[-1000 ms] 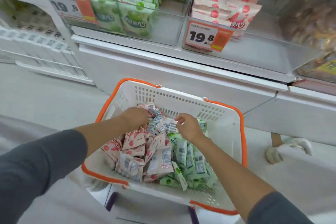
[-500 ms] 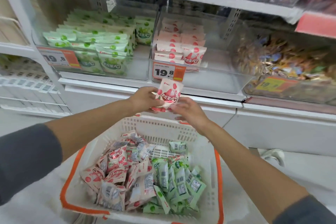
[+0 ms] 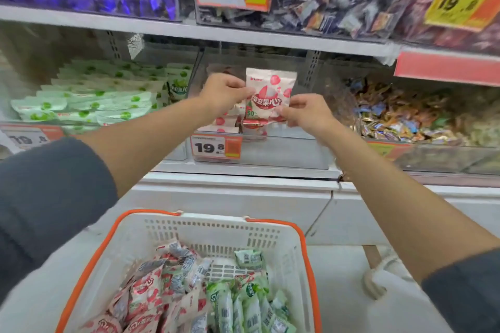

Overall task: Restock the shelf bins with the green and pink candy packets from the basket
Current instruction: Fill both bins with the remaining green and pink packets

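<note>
Two hands holding one pink packet at the middle bin

Both hands are meeting on one white-and-pink plastic candy packet (image 3: 267,97) printed with a red fruit, holding it upright in front of the open top of the clear plastic middle shelf bin (image 3: 284,151). The left hand (image 3: 223,92) is pinching the packet's left edge between thumb and curled fingers. The right hand (image 3: 307,113) is pinching its lower right corner the same way.

The packet's bottom edge is hanging just above the bin's front wall. A short row of matching pink packets (image 3: 230,119) is lying inside, partly hidden by the left wrist, and to the right of that row the bin is showing bare floor. A gap is separating the packet's top edge from the white metal shelf board (image 3: 243,38) overhead. An orange-and-white price tag (image 3: 215,146) reading 19.8 is hanging on the bin's front wall.

To the left, rows of pale green candy packets (image 3: 81,105) are filling the neighbouring bin nearly to its front. To the right, mixed foil-wrapped sweets (image 3: 405,116) are lying in another.

Below, well apart from the hands, the white slotted plastic basket (image 3: 308,265) with an orange rim is standing. A pink heap (image 3: 146,297) is lying on its left side and a green heap (image 3: 243,303) on its right, touching in the middle, and the far end of its floor is showing bare.
</note>
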The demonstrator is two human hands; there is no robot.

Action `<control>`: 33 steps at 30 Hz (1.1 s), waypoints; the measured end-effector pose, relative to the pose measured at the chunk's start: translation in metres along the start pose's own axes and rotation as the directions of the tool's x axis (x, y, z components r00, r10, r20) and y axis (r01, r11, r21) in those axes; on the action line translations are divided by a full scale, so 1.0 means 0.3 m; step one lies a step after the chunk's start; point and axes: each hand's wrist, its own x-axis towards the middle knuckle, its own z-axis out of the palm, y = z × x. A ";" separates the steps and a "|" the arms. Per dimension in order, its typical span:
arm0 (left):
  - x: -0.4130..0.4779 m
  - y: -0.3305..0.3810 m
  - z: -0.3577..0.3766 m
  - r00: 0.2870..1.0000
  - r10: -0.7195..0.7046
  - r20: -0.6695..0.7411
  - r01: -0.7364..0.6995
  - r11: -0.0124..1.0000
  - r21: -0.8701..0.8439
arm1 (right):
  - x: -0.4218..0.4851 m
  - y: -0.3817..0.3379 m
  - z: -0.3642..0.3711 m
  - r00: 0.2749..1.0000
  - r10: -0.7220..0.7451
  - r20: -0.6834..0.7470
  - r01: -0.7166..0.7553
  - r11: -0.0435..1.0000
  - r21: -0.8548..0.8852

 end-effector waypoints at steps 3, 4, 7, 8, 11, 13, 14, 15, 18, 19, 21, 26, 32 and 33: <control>0.088 -0.054 0.034 0.999 -0.014 0.039 0.004 0.972 0.235 | 0.105 0.058 0.015 0.990 0.123 0.073 -0.105 0.972 -0.212; 0.110 -0.074 0.040 0.999 -0.017 0.049 0.001 0.949 0.314 | 0.128 0.077 0.027 0.983 0.160 0.092 -0.132 0.957 -0.258; 0.151 -0.132 0.045 0.999 -0.038 0.033 0.019 0.893 0.450 | 0.158 0.097 0.078 0.961 0.226 0.156 -0.158 0.920 -0.359; 0.159 -0.148 0.045 0.999 -0.037 0.011 0.027 0.883 0.468 | 0.163 0.095 0.094 0.953 0.245 0.180 -0.151 0.894 -0.421; 0.165 -0.171 0.040 0.998 0.004 -0.063 0.028 0.872 0.489 | 0.165 0.068 0.136 0.931 0.274 0.242 -0.097 0.823 -0.560; 0.160 -0.167 0.036 0.997 0.015 -0.072 0.020 0.886 0.464 | 0.169 0.056 0.153 0.929 0.280 0.241 -0.099 0.817 -0.569; 0.158 -0.165 0.034 0.997 0.015 -0.077 0.021 0.894 0.447 | 0.173 0.054 0.162 0.930 0.281 0.236 -0.107 0.822 -0.560; 0.159 -0.166 0.033 0.996 0.014 -0.083 0.023 0.901 0.432 | 0.175 0.054 0.169 0.934 0.280 0.224 -0.116 0.827 -0.550; 0.149 -0.167 0.035 0.995 0.012 -0.100 0.031 0.911 0.412 | 0.179 0.060 0.179 0.937 0.286 0.203 -0.144 0.843 -0.519; 0.142 -0.167 0.035 0.994 0.006 -0.108 0.038 0.913 0.406 | 0.174 0.054 0.177 0.934 0.296 0.201 -0.150 0.833 -0.532; 0.119 -0.157 0.033 0.991 0.028 -0.127 0.027 0.911 0.412 | 0.158 0.043 0.156 0.931 0.316 0.182 -0.162 0.805 -0.570; -0.011 -0.117 0.009 0.966 0.223 -0.132 -0.125 0.847 0.517 | 0.060 0.017 0.134 0.984 0.088 -0.154 -0.162 0.802 -0.575; -0.318 -0.191 -0.063 0.979 0.201 -0.044 -0.154 0.856 0.494 | -0.245 -0.032 0.328 0.925 -0.359 -0.122 0.260 0.835 -0.484; -0.369 -0.243 -0.084 0.987 0.158 -0.021 -0.124 0.845 0.521 | -0.294 -0.012 0.377 0.930 -0.362 -0.062 0.292 0.831 -0.474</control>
